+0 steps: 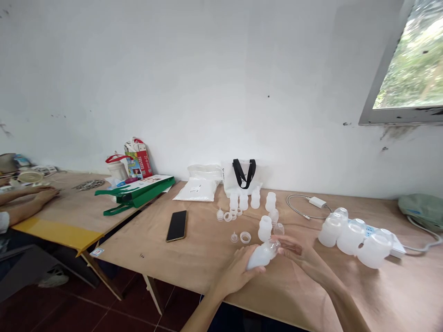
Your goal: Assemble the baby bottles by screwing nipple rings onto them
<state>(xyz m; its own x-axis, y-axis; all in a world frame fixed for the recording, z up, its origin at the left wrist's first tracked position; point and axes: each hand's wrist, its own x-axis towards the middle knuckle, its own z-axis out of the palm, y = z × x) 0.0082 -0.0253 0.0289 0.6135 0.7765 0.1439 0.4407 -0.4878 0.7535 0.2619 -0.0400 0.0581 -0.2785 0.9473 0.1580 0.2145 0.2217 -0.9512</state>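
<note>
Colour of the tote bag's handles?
The handles are black; the head view shows them best.

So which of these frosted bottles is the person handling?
The frosted plastic bottle, tilted and held between the left hand and right hand. The other bottles all rest on the plywood table.

**Bare hands and forearms, seen from the wearer's own head camera**
Neither the left hand (235, 272) nor the right hand (301, 258) wears gloves; the forearms (346, 304) are sleeveless; dark clothing (224, 318) shows below.
</note>
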